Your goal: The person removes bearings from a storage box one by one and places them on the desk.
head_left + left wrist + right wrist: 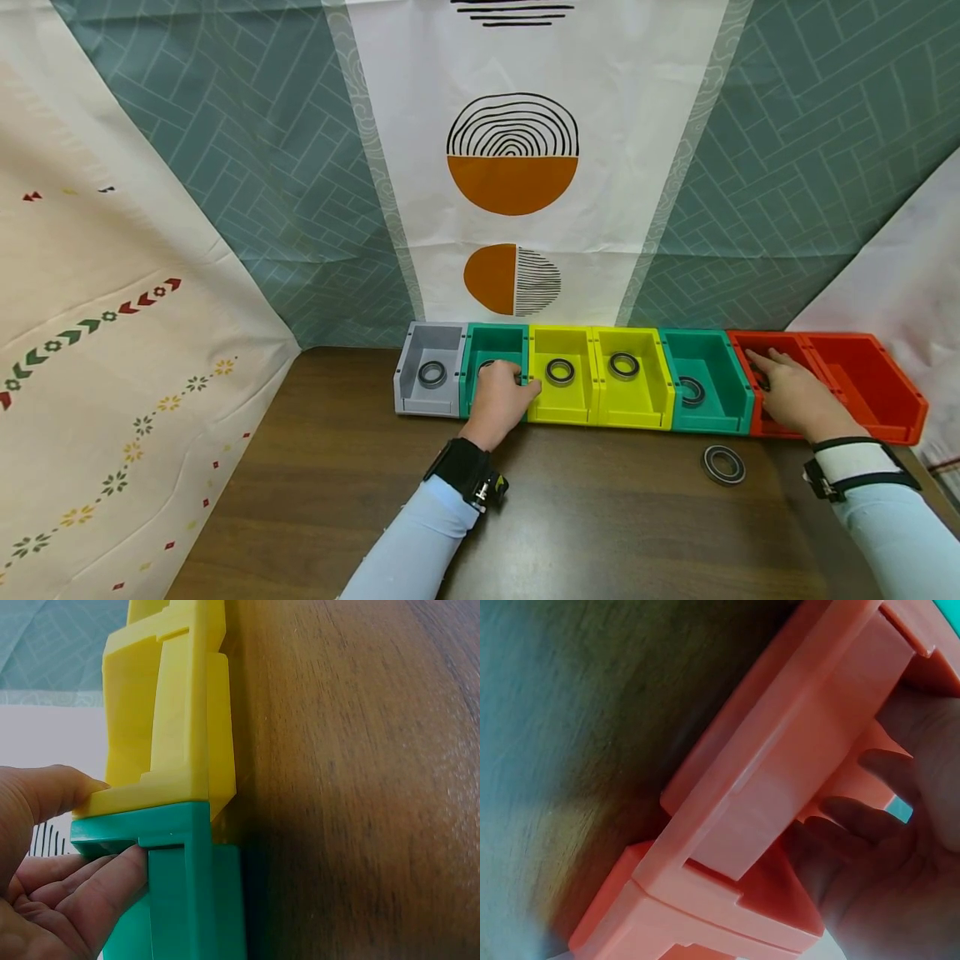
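Observation:
My left hand (498, 398) straddles the adjoining walls of the left green bin (471, 354) and the yellow bin (560, 407) beside it. In the left wrist view the thumb touches the yellow rim and the fingers (120, 889) lie on the green side. A ring bearing (486, 364) in that green bin is partly hidden by the hand. My right hand (797, 392) reaches into the left red bin (780, 343), its fingers (855, 817) loosely extended. A dark bearing (762, 381) shows partly beneath it; the right wrist view shows nothing held.
Bearings lie in the grey bin (427, 407), both yellow bins and the right green bin (705, 350). The right red bin (862, 375) ends the row. One loose bearing (723, 464) lies on the wooden table (600, 508). Cloth hangs behind and at both sides.

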A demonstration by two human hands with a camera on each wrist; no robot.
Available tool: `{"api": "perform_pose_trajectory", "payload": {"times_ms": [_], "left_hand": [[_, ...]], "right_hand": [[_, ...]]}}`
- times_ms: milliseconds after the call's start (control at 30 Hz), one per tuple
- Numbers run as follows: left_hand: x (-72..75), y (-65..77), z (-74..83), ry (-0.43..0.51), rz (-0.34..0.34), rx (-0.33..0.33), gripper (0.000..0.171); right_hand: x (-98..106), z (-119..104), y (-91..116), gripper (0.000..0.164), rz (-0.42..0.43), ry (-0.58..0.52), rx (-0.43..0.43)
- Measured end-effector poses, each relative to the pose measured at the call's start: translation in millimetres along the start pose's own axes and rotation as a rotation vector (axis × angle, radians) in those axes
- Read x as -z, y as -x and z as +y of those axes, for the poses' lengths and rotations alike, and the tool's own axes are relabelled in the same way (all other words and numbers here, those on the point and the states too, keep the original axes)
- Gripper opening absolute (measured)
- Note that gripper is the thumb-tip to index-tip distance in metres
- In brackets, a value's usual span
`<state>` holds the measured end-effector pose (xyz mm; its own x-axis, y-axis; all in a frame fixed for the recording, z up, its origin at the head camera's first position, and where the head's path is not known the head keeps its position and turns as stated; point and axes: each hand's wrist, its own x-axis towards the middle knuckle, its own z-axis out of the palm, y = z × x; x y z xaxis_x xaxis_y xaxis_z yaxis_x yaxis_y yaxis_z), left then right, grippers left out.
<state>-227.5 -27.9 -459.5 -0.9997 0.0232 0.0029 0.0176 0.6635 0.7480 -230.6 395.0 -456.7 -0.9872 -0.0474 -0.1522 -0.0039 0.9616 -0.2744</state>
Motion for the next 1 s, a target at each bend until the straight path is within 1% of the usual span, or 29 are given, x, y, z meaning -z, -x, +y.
{"api": "perform_pose_trajectory", "payload": {"times_ms": [200,300,667,867,1000], "left_hand": [[0.0,-0.7,0.4,-0.004,-0.005,0.008,0.031],[0.3,-1.1,0.9,-0.002,-0.003,0.006,0.030],[0.7,-0.2,0.2,-0.002,0.015,-0.012,0.025],[-0.5,0.3,-0.8,-0.006,0.011,-0.012,0.030],[-0.7,0.2,-1.2,-0.006,0.013,-0.017,0.029]], "right_hand": [[-1.3,3.2,-3.6,0.065,-0.091,-0.002,-0.006],[-2.5,4.2,-4.0,0.066,-0.112,-0.007,-0.003],[-5.5,4.3,-5.4,0.063,-0.095,0.026,0.019],[-7.3,4.0,-3.7,0.063,-0.067,0.056,0.024],[-6.6,2.3,-2.8,0.061,-0.067,0.070,0.012]]}}
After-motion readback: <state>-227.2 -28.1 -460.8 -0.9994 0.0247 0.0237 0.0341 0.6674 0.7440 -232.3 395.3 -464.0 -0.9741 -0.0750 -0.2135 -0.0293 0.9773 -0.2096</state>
